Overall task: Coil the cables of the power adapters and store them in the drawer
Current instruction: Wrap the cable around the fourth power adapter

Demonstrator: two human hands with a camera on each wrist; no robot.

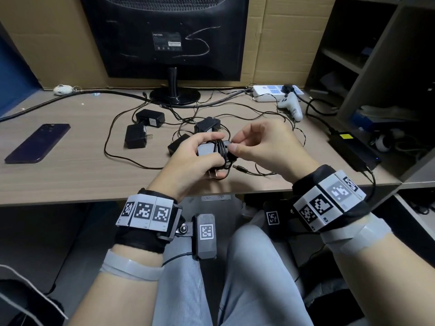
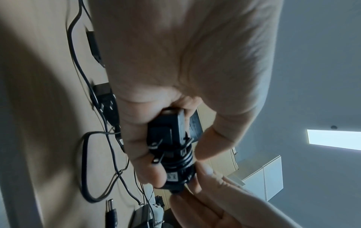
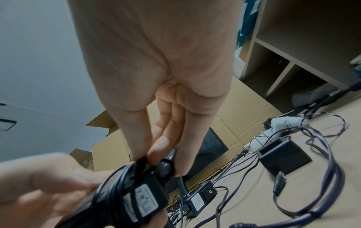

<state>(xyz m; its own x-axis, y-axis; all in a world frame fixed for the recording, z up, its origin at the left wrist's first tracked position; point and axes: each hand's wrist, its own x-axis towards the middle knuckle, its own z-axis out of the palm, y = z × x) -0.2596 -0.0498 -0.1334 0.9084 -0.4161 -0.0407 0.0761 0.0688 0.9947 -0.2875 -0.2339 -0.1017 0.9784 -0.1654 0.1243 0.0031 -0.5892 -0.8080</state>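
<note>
Above wooden desk point(image 1: 70, 184), hands grip boxy black adapter point(image 1: 208, 150), seemingly cable-wrapped

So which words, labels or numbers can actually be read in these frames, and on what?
"R2": right wristband.
Monitor back sticker: brand word, too blurred.
Label on held adapter: print too blurred.
Adapter on desk: label unreadable.
Square coded markers on left wristband: no words.

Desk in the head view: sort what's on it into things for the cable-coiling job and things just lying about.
For the job:
- adapter gripped by the left hand, its cable pinched by the right hand
- four loose adapters

Lying about:
- phone
- monitor
- power strip
- white controller
- laptop power brick
</note>
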